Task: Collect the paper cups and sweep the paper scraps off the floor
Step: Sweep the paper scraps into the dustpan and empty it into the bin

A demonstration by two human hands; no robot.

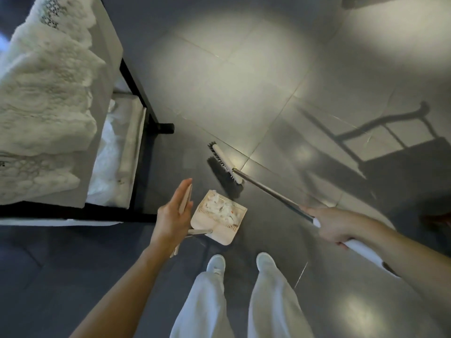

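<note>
A beige dustpan (pixel 214 228) rests on the dark floor just ahead of my feet, with white paper scraps (pixel 220 207) piled at its front. My left hand (pixel 172 215) holds the dustpan's upright beige handle (pixel 185 198), fingers stretched along it. My right hand (pixel 339 225) grips the long broom handle (pixel 273 193). The broom head (pixel 225 170), white with black bristles, touches the floor just beyond the pan. No paper cups are in view.
A black-framed table (pixel 136 76) with a white lace cloth (pixel 44 98) stands at the left, its foot (pixel 166 128) near the broom. Grey tiled floor (pixel 244 81) stretches ahead. A chair's shadow (pixel 390 142) falls at the right. My white shoes (pixel 216 263) are below the pan.
</note>
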